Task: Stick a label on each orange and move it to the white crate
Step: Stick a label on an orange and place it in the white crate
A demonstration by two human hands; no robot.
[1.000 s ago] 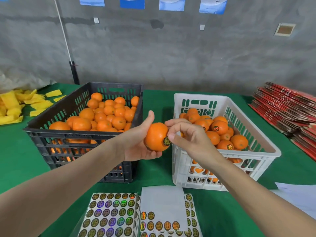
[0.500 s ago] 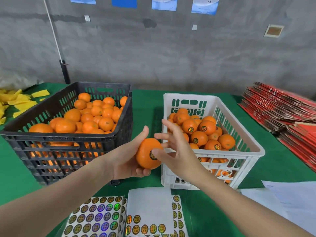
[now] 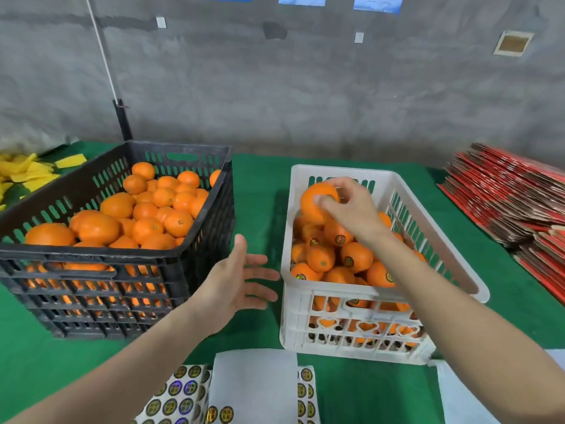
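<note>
My right hand [image 3: 351, 206] grips an orange [image 3: 315, 203] from above, over the far left part of the white crate [image 3: 382, 295]. That crate holds several oranges with round dark labels. My left hand [image 3: 235, 283] hovers empty between the two crates, palm turned right, fingers spread. The black crate [image 3: 101, 261] on the left is full of several oranges without visible labels. Sheets of round labels [image 3: 180, 396] lie at the near edge of the green table.
A white backing sheet [image 3: 253, 384] covers part of the label sheets. Stacked red cartons [image 3: 519, 203] lie at the right, yellow papers [image 3: 24, 175] at the far left, white paper [image 3: 458, 393] near right. A grey wall stands behind the table.
The orange passed from my left hand to my right hand, which carried it right and away over the white crate. My left hand let go and is empty.
</note>
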